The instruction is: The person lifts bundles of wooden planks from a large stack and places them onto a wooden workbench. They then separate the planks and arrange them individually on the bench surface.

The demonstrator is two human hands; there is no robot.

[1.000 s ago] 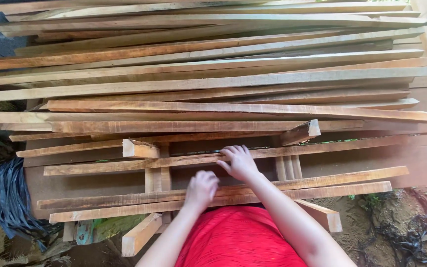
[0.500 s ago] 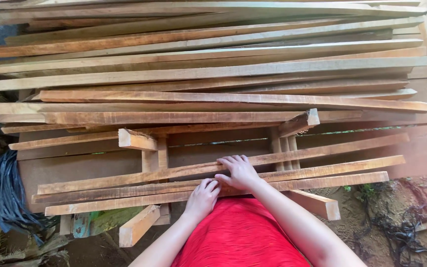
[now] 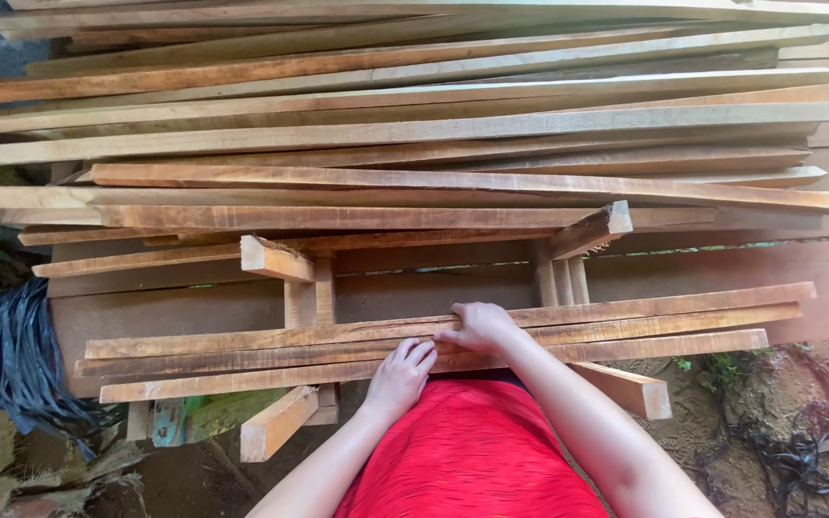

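Here the wooden slats (image 3: pixel 434 338) run left to right across the lower middle of the frame; the right hand (image 3: pixel 477 326) presses flat on them, the left hand (image 3: pixel 400 374) just below, fingers loose, clamping nothing.

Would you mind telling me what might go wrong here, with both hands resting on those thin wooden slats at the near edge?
Rough-sawn edges: the left hand and right hand press bare on the near slats, so splinters seem possible.
The slats overhang the cross supports at both ends; pressing or pulling on one end might tip them.
The large stack of boards behind lies loosely, ends uneven; a jolt could shift one toward the hands.
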